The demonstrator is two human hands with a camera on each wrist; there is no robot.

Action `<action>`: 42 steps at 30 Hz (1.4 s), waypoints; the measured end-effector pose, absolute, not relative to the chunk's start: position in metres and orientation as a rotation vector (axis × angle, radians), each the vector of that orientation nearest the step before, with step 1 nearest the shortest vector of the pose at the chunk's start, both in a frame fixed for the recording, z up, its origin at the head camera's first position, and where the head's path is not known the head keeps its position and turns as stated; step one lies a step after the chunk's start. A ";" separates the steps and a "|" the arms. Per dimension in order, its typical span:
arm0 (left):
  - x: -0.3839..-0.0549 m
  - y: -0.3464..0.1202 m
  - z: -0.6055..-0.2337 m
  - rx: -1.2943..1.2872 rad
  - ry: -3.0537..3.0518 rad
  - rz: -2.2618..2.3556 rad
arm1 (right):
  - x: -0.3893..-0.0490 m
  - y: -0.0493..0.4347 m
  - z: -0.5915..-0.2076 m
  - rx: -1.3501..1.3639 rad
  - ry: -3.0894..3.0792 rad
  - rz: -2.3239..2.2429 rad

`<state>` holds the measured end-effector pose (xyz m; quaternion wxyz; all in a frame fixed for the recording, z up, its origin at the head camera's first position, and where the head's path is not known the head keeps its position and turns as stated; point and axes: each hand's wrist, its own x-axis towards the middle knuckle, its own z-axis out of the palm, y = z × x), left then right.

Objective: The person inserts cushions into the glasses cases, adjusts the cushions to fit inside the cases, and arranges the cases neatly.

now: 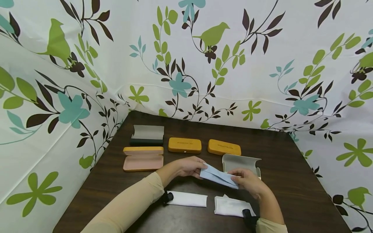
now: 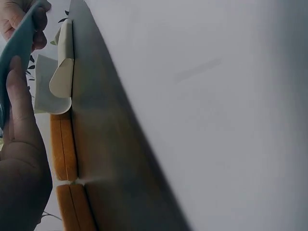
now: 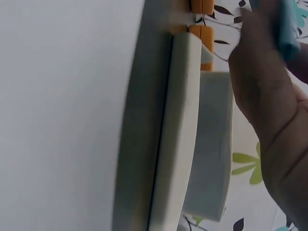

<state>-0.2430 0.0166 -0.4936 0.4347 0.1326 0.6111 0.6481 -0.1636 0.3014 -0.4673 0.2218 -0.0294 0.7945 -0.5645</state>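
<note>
A light blue folded cloth [image 1: 218, 176] is held up over the table, one end in each hand. My left hand [image 1: 190, 166] pinches its left end, thumb and fingers on either side. At the right end my right hand [image 1: 247, 182] grips it between thumb and fingers. Behind my right hand stands an open glasses case [image 1: 240, 162], pale outside with a grey lining, partly hidden by that hand. In the left wrist view, the cloth [image 2: 19, 48] hangs above the table, near the pale case [image 2: 62, 82]. Nearer me lie two folded white cloths, one on the left [image 1: 187, 199] and one on the right [image 1: 231, 206].
Two closed orange glasses cases, a left one [image 1: 185, 145] and a right one [image 1: 224, 147], lie at the back. To their left are an open orange case [image 1: 143, 162] with pink lining and an open dark case [image 1: 148, 133]. Patterned white curtains [image 1: 186, 106] border the dark table [image 1: 276, 149].
</note>
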 end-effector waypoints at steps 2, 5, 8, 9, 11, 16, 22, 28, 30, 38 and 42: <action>-0.243 0.011 -0.492 0.332 1.535 1.608 | -0.165 0.299 -0.467 -0.100 2.198 -1.544; -0.244 0.002 -0.489 0.336 1.551 1.603 | -0.169 0.293 -0.465 -0.114 2.212 -1.506; -0.244 -0.008 -0.487 0.334 1.552 1.603 | -0.173 0.287 -0.463 -0.121 2.239 -1.465; -0.244 -0.011 -0.487 0.332 1.548 1.603 | -0.174 0.284 -0.462 -0.125 2.246 -1.457; -0.244 -0.017 -0.485 0.319 1.547 1.606 | -0.175 0.279 -0.460 -0.141 2.253 -1.449; -0.241 -0.037 -0.485 0.272 1.574 1.621 | -0.179 0.263 -0.461 -0.210 2.211 -1.475; -0.237 -0.060 -0.486 0.228 1.614 1.667 | -0.186 0.242 -0.462 -0.274 2.107 -1.530; -0.237 -0.082 -0.480 0.227 1.646 1.713 | -0.196 0.224 -0.461 -0.253 2.006 -1.600; -0.237 -0.090 -0.479 0.229 1.651 1.725 | -0.200 0.217 -0.460 -0.236 1.999 -1.607; -0.226 -0.125 -0.478 0.195 1.665 1.784 | -0.209 0.183 -0.457 -0.222 1.927 -1.651; -0.223 -0.141 -0.479 0.189 1.681 1.792 | -0.212 0.168 -0.460 -0.230 1.859 -1.668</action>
